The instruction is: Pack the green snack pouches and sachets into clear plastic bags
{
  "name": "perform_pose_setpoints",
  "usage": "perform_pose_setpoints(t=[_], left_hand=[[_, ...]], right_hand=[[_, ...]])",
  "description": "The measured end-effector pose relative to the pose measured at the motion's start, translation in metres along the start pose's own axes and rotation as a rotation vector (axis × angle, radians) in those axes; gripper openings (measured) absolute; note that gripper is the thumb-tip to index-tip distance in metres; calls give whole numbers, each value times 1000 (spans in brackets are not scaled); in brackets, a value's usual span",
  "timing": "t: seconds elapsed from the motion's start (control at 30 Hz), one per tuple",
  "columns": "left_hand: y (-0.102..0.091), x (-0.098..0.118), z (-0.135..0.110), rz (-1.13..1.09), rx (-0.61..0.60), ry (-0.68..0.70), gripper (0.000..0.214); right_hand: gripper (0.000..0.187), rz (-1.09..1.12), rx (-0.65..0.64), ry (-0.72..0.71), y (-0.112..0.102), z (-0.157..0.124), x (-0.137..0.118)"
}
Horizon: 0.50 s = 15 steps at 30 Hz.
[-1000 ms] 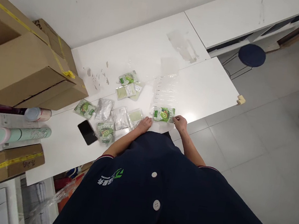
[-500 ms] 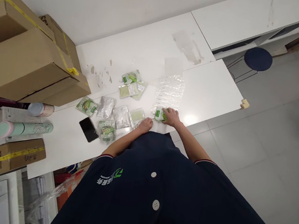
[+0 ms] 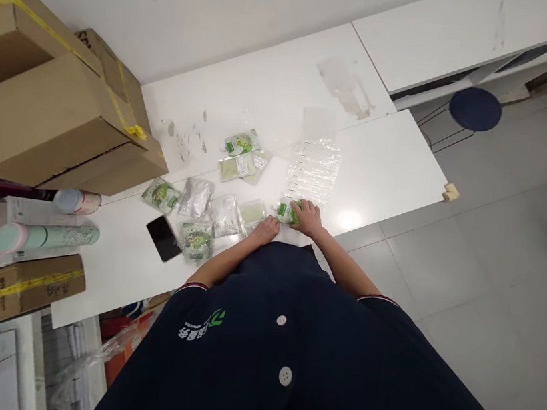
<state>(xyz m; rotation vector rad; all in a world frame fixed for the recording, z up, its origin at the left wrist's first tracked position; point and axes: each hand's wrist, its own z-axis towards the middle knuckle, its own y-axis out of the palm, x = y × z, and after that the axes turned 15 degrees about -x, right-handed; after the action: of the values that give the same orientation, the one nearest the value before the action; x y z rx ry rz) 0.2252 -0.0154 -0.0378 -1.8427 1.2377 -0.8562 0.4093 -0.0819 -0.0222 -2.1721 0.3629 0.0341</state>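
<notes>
My right hand (image 3: pixel 308 218) has its fingers on a green-and-white printed pouch (image 3: pixel 285 210), which lies at the near edge of the table with its left end by my left hand. My left hand (image 3: pixel 266 230) is closed, its fingers curled together at the table's edge; what they pinch, if anything, is hidden. Just left of it lies a clear-wrapped pale green packet (image 3: pixel 253 214). Beyond the pouch, a row of overlapping clear plastic bags (image 3: pixel 313 170) is spread out flat. Further back rests a pile of green packets (image 3: pixel 238 167).
Left of my hands are a silvery wrapped packet (image 3: pixel 196 197), another green pouch (image 3: pixel 160 195), a bagged green pouch (image 3: pixel 196 240) and a black phone (image 3: pixel 163 238). Cardboard boxes (image 3: pixel 47 121) and a mint bottle (image 3: pixel 47 238) stand at the left. A blue stool (image 3: pixel 475 109) is at the right.
My right hand has slid the green-and-white pouch a little to the left, nearer my left hand. My left hand has stayed nearly in place.
</notes>
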Motion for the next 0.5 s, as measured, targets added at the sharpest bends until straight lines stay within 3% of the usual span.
perform_pose_setpoints(t=[0.27, 0.5], left_hand=[[-10, -5, 7, 31, -31, 67, 31], [-27, -19, -1, -21, 27, 81, 23]], right_hand=[[92, -5, 39, -80, 25, -14, -3], [71, -56, 133, -117, 36, -17, 2]])
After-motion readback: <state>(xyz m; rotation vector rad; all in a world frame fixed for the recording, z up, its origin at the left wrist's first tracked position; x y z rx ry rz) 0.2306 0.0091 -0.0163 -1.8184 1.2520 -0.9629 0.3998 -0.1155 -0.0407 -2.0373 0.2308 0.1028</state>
